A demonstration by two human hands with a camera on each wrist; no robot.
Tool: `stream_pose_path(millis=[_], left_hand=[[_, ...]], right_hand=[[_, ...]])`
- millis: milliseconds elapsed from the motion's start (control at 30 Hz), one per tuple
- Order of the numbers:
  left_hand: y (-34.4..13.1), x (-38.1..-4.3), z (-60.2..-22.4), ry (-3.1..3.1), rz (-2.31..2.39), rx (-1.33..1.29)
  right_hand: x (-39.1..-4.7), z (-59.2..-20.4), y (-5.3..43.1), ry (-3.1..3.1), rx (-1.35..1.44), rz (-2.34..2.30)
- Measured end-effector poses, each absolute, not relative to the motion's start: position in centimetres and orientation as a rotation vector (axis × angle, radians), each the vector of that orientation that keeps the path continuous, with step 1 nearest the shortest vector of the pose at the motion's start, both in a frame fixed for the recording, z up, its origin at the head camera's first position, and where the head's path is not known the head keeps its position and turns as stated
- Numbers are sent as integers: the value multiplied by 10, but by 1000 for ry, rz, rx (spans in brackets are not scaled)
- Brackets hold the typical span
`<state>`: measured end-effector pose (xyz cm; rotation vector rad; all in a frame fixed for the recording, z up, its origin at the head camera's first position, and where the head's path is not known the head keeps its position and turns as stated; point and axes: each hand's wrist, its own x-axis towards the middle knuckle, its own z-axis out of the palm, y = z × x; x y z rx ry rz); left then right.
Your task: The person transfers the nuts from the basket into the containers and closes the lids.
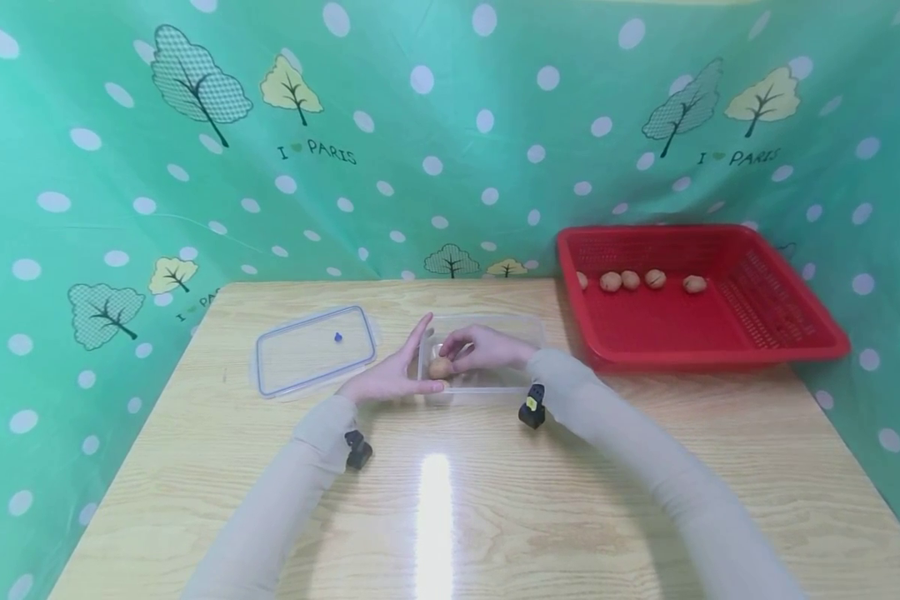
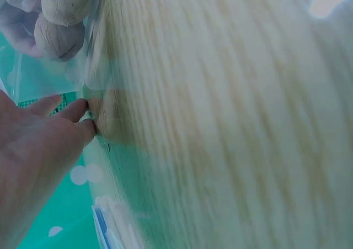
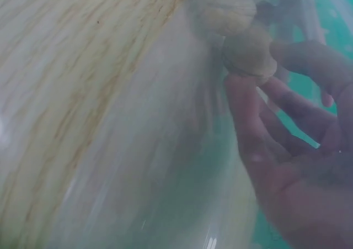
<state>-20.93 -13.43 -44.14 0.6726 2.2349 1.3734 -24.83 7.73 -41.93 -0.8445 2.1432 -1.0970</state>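
The right hand [image 1: 483, 346] held a walnut [image 1: 441, 368] between thumb and fingertips inside the clear box [image 1: 487, 390], by the box's left end and seemingly against a second walnut [image 3: 229, 9]; a light pinch and a low release looked best, so that neither rolled. The left hand [image 1: 390, 375] held nothing, its fingers spread wide at the box's left end, thumb at the near rim, well set, it seemed, for bracing. A black wrist camera [image 1: 532, 407] hung just beside the box's near rim, so a straight lift appeared safer than a sideways drag. Left of the box lay the lid [image 1: 311, 354]; right of it stood the red basket [image 1: 720, 358], with five walnuts [image 1: 654, 279] in view. The widest room was on the table [image 1: 487, 483] in front of the box, between the sleeves [image 1: 645, 442].
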Motion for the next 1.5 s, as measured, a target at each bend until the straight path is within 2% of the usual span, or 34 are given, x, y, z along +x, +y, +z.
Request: stream_pose_path(millis=[467, 800, 1000, 1500], left_hand=[[-135, -208, -441, 2257, 1362, 677], [-132, -198, -413, 2203, 1367, 657], [-131, -197, -411, 2187, 1368, 657], [-131, -194, -405, 2215, 1332, 654]], right_hand=[[-248, -420, 80, 2092, -786, -1113], [-249, -420, 82, 2088, -804, -1108], [-248, -418, 85, 2070, -771, -1141], [-247, -393, 103, 2213, -811, -1121]])
